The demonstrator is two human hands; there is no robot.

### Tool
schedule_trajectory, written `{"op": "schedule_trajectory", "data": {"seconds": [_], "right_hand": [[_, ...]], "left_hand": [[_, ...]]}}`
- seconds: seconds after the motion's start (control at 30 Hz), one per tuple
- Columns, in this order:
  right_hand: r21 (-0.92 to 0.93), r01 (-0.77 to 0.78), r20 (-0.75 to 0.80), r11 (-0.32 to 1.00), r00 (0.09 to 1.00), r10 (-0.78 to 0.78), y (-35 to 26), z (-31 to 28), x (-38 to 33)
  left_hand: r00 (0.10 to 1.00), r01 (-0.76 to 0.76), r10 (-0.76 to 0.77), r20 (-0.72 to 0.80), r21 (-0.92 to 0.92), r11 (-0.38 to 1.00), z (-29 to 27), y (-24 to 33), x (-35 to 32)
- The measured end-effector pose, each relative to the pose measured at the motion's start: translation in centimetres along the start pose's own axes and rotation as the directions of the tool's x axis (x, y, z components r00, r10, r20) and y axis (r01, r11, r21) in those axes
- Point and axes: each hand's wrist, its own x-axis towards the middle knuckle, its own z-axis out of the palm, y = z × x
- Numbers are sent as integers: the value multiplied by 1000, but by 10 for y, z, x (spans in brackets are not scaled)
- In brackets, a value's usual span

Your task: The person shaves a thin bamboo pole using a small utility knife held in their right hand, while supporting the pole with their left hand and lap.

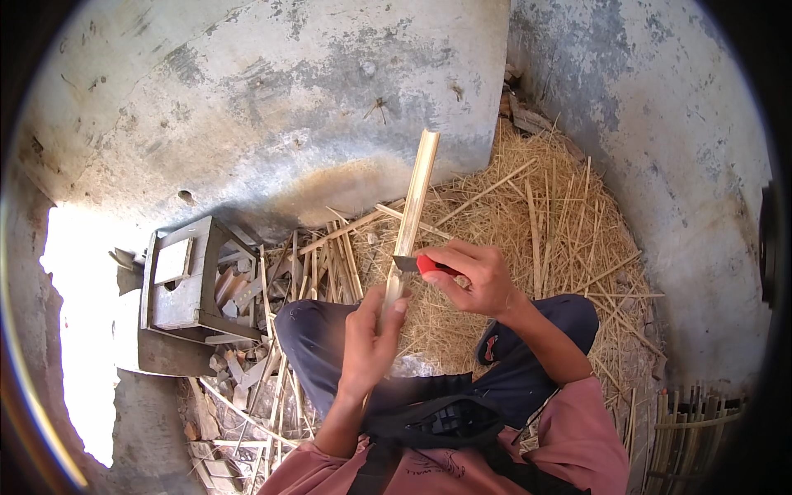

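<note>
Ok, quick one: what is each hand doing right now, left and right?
Left hand: closed around the lower end of the bamboo strip.
Right hand: closed on the red-handled knife, blade against the strip.

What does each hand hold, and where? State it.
Left hand: bamboo strip, grip at its lower end. Right hand: knife, grip on its red handle.

Pink short-sleeved shirt (577, 437); dark navy trousers (330, 338); forearms bare; a dark sandal (488, 346).

Both hands (425, 309) raised before the knees, fingers curled (both closed).
</note>
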Motion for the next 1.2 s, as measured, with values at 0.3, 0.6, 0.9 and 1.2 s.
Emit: {"op": "schedule_trajectory", "data": {"seconds": [0.3, 0.6, 0.9, 1.2], "right_hand": [[-96, -26, -23, 995, 999, 24, -5, 0, 1], [-188, -31, -14, 982, 999, 29, -2, -3, 3], [-246, -41, -1, 968, 999, 42, 6, -2, 1], [-237, -114, -126, 965, 988, 86, 31, -15, 15]], "left_hand": [[987, -37, 67, -146, 203, 979, 7, 0, -1], [989, -35, 68, -133, 238, 971, 6, -1, -2], [990, -32, 67, -124, 266, 963, 3, -5, -6], [990, -55, 94, -104, 325, 944, 3, -16, -16]]}}
